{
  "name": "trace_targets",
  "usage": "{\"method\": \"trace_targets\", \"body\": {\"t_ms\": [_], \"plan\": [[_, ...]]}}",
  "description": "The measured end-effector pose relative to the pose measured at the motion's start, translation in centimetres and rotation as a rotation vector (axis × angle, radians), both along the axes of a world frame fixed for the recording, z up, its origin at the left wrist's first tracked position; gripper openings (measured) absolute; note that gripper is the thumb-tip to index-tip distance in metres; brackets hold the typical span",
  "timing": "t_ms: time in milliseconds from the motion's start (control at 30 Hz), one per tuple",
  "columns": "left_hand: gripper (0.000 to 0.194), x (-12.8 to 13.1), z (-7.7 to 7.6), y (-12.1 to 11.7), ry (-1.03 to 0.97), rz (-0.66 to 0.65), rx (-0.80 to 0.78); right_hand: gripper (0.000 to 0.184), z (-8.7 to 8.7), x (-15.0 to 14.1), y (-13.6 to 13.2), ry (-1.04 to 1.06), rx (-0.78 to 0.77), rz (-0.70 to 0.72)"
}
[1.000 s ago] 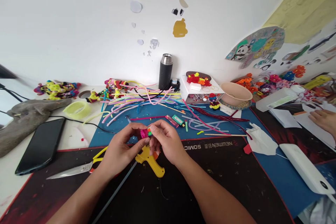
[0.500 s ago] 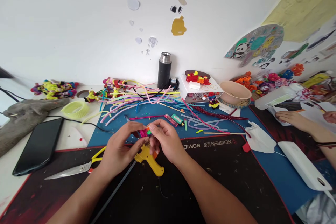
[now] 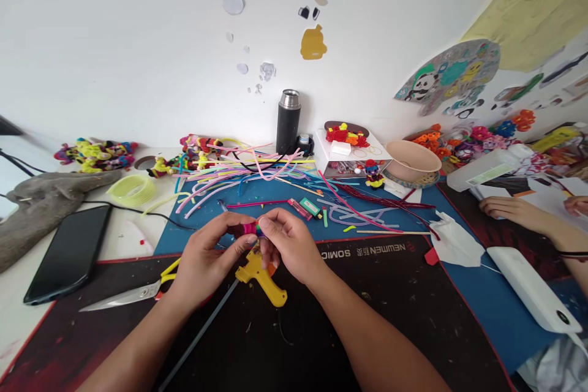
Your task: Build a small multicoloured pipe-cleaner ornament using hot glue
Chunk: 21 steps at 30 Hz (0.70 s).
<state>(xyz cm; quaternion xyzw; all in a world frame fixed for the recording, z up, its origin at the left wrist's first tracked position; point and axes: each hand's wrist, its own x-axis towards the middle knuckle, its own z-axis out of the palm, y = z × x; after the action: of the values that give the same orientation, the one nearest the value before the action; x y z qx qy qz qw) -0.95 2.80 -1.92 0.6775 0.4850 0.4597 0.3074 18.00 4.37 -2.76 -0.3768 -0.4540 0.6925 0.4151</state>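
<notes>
Between my left hand (image 3: 209,257) and my right hand (image 3: 294,245) is a small, bright pipe-cleaner piece (image 3: 250,229) in magenta, with bits of green, blue and orange. Both hands pinch it with thumb and fingers, which hide much of its shape. Just below lies a yellow hot glue gun (image 3: 264,278) on the dark mat, a long grey glue stick (image 3: 199,334) reaching from its back. To the left of my left hand rest scissors (image 3: 126,295) with yellow handles, blades parted.
Loose pipe cleaners (image 3: 239,177) spread across the back, before a black flask (image 3: 288,125). Pipe-cleaner dolls (image 3: 101,155) lie at the far left, above a phone (image 3: 68,254). At right are a bowl (image 3: 411,162), a white power bank (image 3: 533,288) and another person's hand (image 3: 509,208).
My left thumb has moved up onto the pipe-cleaner piece, and the piece has turned slightly. The right hand stays almost in place; the glue gun has not moved.
</notes>
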Motion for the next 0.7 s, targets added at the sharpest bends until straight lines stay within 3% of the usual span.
{"method": "trace_targets", "body": {"t_ms": [100,267,700], "plan": [[0.029,0.02,-0.32,0.04,-0.051,0.033,-0.022,0.054,-0.03,-0.03,-0.06,-0.003,0.009,-0.016],[0.019,0.04,-0.29,0.08,-0.064,0.012,0.009,0.055,-0.06,-0.09,-0.14,0.001,-0.005,-0.016],[0.021,-0.09,-0.25,0.18,-0.018,0.031,0.0,0.054,-0.39,-0.22,-0.12,0.023,-0.042,0.009]]}}
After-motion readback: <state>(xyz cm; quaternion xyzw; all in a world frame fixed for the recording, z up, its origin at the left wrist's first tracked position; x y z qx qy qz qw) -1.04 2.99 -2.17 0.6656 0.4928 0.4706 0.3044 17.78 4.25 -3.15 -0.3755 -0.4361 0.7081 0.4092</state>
